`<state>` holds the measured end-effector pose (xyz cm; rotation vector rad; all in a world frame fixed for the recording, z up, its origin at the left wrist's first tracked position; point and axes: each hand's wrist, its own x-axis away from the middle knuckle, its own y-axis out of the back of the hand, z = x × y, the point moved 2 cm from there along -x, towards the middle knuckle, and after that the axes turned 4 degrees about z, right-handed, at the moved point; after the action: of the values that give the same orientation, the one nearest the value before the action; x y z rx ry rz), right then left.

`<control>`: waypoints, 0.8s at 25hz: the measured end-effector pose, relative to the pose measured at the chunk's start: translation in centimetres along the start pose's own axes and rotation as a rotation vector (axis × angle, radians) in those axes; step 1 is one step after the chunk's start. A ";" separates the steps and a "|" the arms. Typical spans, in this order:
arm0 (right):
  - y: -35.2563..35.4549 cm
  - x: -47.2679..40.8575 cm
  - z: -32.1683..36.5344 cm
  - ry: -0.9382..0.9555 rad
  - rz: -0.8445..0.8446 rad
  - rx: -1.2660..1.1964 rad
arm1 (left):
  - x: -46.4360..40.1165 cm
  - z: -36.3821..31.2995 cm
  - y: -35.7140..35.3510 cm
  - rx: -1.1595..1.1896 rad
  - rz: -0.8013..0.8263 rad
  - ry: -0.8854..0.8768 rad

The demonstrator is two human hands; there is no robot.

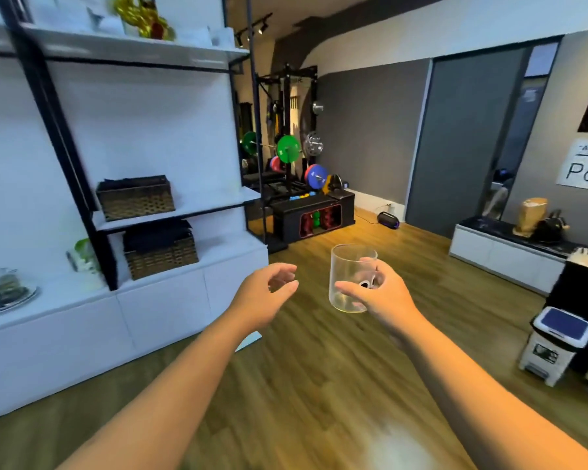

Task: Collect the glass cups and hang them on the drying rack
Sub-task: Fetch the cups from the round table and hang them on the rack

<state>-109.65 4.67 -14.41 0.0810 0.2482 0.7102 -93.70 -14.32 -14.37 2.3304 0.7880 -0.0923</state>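
Note:
A clear glass cup [345,269] is held upright in front of me over the wooden floor, with my right hand [384,300] wrapped around its right side and base. My left hand [269,293] hovers a short way to the left of the cup, fingers loosely curled and apart, holding nothing. No drying rack shows in the head view.
A white shelving unit [157,300] with black frame and two wicker baskets [160,249] lines the left. Gym weights and a rack [289,157] stand at the back. A low white bench cabinet [499,256] and a pedal bin [557,344] sit on the right.

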 end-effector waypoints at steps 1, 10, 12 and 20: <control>-1.2 -1.3 0.1 0.007 0.028 0.001 | -0.4 0.8 1.0 -0.004 -0.022 0.014; -16.5 -15.0 1.0 0.074 0.199 -0.016 | -7.1 12.0 13.6 -0.040 -0.148 0.137; -20.9 -18.6 1.2 0.079 0.226 -0.020 | -9.2 14.3 17.3 -0.054 -0.166 0.148; -36.3 -28.6 1.9 0.069 0.366 -0.096 | -13.7 21.5 28.6 -0.037 -0.311 0.173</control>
<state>-107.02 -41.51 -12.58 0.0100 0.2679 1.0888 -85.81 -51.71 -11.01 2.1853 1.2245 -0.0112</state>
